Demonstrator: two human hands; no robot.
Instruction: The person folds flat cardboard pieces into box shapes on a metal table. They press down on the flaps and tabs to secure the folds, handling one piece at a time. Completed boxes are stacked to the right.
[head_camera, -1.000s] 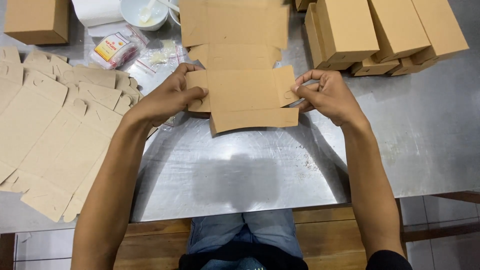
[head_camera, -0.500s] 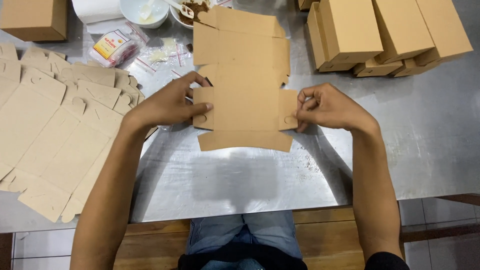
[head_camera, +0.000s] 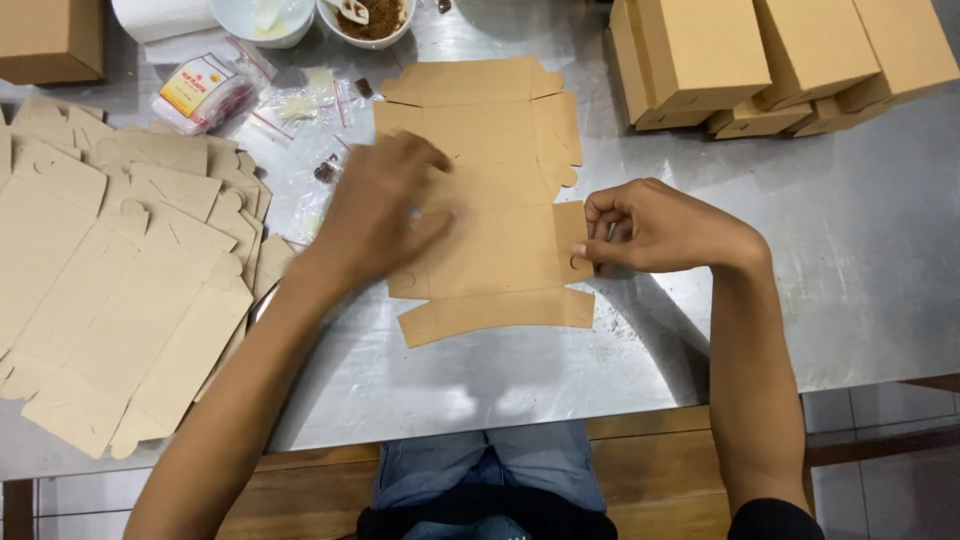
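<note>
**Flat carton blank spread on a steel table**

Since the earlier frames the blank (head_camera: 490, 200) has opened out: it now lies almost fully flat, running from 12 o'clock toward the table's near edge, where before it was partly folded between both hands. Left hand (head_camera: 385, 215) has moved off the left flap onto the middle panel; it is blurred by motion, palm down, fingers loosely spread and resting on the card, gripping nothing that can be seen. Right hand (head_camera: 650, 228) stays at the blank's 3 o'clock edge, fingers curled and pinched on the small side tab. Judged from this, the work is at the flattening or creasing stage rather than the closing stage.

Materials: the blank is thin brown kraft card, matte, scored into rectangular panels with rounded tabs and slit locks. Table (head_camera: 860, 230) is brushed steel, dull and faintly scratched. At 9 o'clock lies a fanned stack of blanks (head_camera: 110, 290) of like cut. At 1 o'clock stand finished boxes (head_camera: 770, 60), square-edged. At 11 o'clock sit clear bags (head_camera: 270, 100) and two white bowls (head_camera: 310, 15).
</note>
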